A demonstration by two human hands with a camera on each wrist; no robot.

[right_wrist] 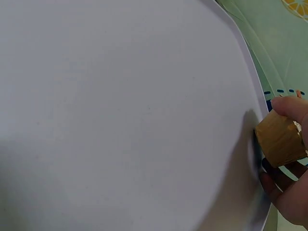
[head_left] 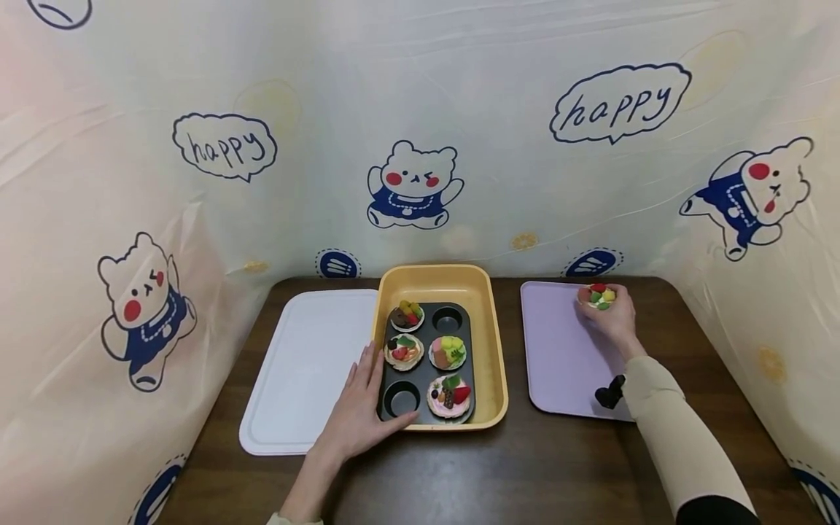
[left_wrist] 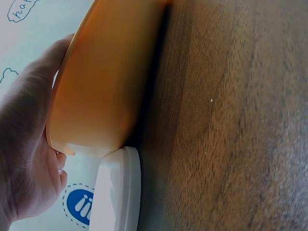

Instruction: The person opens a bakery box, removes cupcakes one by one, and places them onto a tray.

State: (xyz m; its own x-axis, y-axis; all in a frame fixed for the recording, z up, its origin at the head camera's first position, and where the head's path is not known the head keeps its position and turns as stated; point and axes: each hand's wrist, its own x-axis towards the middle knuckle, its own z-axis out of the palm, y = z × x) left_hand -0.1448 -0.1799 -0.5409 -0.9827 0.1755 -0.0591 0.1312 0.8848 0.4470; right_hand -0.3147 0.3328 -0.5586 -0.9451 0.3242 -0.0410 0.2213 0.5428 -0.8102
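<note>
A fruit-topped tart (head_left: 599,295) is gripped between the thumb and fingers of the right hand (head_left: 617,317), and it is held at the far edge of a lilac tray (head_left: 564,350); whether the tray is touched by it cannot be told. Its brown shell is shown tilted in the right wrist view. The left hand (head_left: 354,415) is laid with fingers extended along the left side of a yellow tray (head_left: 496,357), its thumb stretched out at the near edge. Within that tray a dark muffin pan (head_left: 425,380) is set, and four decorated tarts (head_left: 449,396) are seated in its cups: at the rear and middle on the left, and at the middle and front on the right. A white tray (head_left: 308,364) is placed just beside the yellow one, on its left. All three trays are supported by a brown wooden table (head_left: 512,467), behind which a pale curtain (head_left: 328,58) printed with bears is hung.
</note>
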